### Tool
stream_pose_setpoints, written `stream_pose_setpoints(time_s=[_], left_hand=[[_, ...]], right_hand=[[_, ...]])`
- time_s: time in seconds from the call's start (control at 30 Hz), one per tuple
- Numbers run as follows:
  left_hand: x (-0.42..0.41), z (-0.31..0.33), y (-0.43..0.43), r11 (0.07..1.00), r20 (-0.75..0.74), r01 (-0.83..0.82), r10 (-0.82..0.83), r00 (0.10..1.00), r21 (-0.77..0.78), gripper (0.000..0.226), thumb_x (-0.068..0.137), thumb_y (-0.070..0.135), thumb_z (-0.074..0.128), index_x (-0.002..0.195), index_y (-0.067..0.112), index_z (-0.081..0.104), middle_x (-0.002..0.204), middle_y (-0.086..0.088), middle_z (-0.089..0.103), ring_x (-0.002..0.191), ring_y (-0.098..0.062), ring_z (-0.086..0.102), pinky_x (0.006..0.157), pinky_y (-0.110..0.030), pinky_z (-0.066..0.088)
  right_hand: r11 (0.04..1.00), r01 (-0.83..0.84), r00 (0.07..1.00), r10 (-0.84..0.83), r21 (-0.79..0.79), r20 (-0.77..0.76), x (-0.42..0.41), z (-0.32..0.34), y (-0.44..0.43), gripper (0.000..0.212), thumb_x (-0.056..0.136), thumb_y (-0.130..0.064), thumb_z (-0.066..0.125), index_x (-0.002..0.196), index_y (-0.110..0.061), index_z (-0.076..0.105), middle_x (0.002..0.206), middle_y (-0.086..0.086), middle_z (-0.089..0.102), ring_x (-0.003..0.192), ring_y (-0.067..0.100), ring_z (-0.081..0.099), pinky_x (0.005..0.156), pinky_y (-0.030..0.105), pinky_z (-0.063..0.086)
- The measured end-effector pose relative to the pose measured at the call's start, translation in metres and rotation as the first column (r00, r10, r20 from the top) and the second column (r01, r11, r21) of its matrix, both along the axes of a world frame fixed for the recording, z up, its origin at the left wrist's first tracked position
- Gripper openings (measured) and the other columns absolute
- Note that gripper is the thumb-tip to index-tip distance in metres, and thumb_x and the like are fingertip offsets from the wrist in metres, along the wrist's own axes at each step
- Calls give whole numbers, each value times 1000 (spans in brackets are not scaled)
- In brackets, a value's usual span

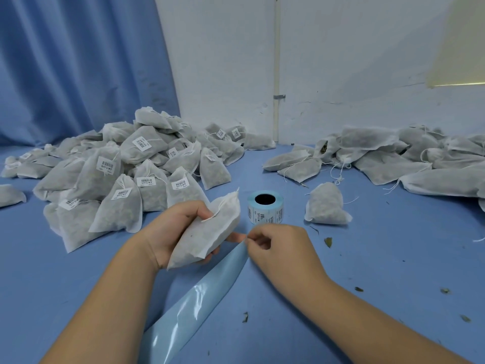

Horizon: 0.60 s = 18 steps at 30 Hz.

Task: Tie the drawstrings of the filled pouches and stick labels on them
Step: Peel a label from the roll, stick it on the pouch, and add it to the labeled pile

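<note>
My left hand (170, 229) grips a filled white pouch (207, 232) with its drawstring end up, held above the blue table. My right hand (278, 245) pinches the edge of the shiny blue backing strip (199, 292) just right of the pouch's lower side. The strip trails from my fingers toward the near edge. A label roll (265, 207) stands upright just beyond my hands. One loose filled pouch (326, 204) lies right of the roll.
A heap of labelled pouches (126, 172) covers the left of the table. Unlabelled pouches (393, 158) with loose strings are piled at the back right. Bits of dried leaf (328, 241) are scattered on the blue surface (393, 258). A blue curtain and white wall stand behind.
</note>
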<state>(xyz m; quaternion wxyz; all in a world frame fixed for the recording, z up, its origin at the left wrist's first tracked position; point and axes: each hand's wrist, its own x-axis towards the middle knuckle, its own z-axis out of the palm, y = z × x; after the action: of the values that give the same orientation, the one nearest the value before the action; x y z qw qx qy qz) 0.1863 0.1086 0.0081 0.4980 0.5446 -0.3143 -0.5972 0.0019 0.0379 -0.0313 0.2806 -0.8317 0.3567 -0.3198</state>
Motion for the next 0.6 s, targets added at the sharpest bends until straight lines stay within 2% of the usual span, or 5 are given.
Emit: stream_pose_setpoints(time_s=[0.17, 0.33, 0.4, 0.5, 0.6], left_hand=[[-5, 5, 1, 999, -23, 36, -37, 999, -22, 21, 63, 16, 58, 71, 10, 76, 93, -25, 71, 51, -24, 58, 46, -23, 48], [-7, 5, 3, 998, 24, 50, -50, 998, -28, 27, 52, 19, 66, 76, 9, 76, 92, -23, 71, 50, -23, 59, 47, -25, 48], [-7, 4, 2, 1000, 16, 18, -18, 1000, -18, 27, 56, 15, 63, 80, 6, 74, 94, -23, 70, 51, -24, 59, 47, -25, 49], [-9, 3, 1, 1000, 10, -3, 3, 1000, -16, 23, 62, 17, 59, 74, 9, 77, 96, -24, 70, 52, -24, 61, 49, -24, 50], [-11, 3, 0, 1000, 13, 5, -5, 1000, -22, 22, 62, 18, 59, 72, 11, 78, 98, -24, 71, 53, -23, 62, 51, -24, 51]], right_hand=[[999, 6, 1000, -7, 35, 13, 1, 0, 0, 13, 86, -28, 64, 87, -25, 76, 74, -13, 69, 74, 4, 63, 70, 25, 52], [997, 6, 1000, -7, 74, 23, 1, 1, 0, 14, 84, -21, 64, 85, -26, 78, 70, -13, 68, 68, 5, 61, 61, 20, 49], [996, -2, 999, -2, 95, 44, 0, 1, 0, 15, 84, -19, 64, 84, -24, 78, 69, -12, 68, 66, 3, 60, 55, 16, 46], [992, -18, 997, 8, 128, 75, 0, 2, -1, 17, 83, -16, 63, 81, -23, 79, 59, -14, 62, 54, -4, 52, 48, 12, 37], [988, -15, 996, 2, 155, 85, 0, 1, -1, 17, 82, -15, 63, 79, -22, 78, 63, -11, 67, 50, -3, 50, 46, 11, 35]])
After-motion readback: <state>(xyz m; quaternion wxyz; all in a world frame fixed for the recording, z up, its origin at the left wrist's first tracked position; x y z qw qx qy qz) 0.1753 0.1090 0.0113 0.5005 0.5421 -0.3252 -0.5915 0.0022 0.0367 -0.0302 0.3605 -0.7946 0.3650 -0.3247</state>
